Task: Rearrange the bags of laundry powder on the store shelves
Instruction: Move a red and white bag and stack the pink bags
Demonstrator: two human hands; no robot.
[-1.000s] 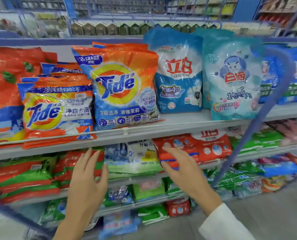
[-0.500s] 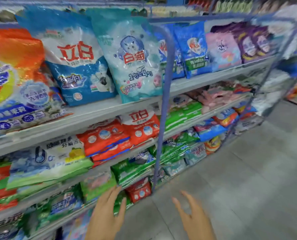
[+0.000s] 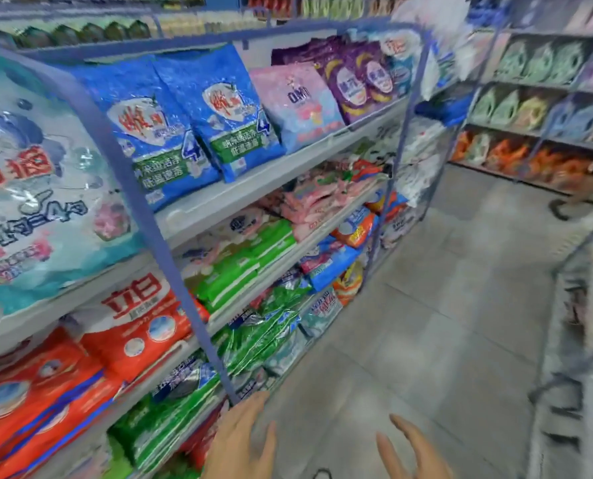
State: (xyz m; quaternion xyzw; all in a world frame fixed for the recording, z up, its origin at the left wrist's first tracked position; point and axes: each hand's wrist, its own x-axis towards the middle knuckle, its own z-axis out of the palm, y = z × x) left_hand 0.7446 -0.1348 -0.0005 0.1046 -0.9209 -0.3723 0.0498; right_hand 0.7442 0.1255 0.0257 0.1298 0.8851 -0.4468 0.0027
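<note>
1. Low at the frame's bottom edge, both hands are held out in front, empty. The left hand point(image 3: 236, 447) has straight fingers point(image 3: 250, 409) held close together. The right hand point(image 3: 419, 458) has fingers loosely spread. Neither touches a bag.
2. Key relation: the shelves point(image 3: 253, 181) run along the left side and recede ahead, so every bag lies left and forward of the fingers. The left hand is nearer (its fingertips appear just beside the foot of the blue upright point(image 3: 156, 216)). The right hand hangs over the floor point(image 3: 426, 305), well apart from the stock.
3. Nearest stock: green bags point(image 3: 170, 420) on a low shelf, stacked flat, just left of the left hand.
4. Shelf contents:
   - Top shelf, bags standing and leaning back: a pale teal bag point(image 3: 35, 202), blue bags point(image 3: 219, 112), a pink bag point(image 3: 298, 102) and purple bags point(image 3: 357, 77).
   - Next shelf down: red-orange bags point(image 3: 132, 326), lying flat.
5. Judgement: no bag is chosen yet. The next reach likely goes leftward and forward, led by the left hand.
</note>
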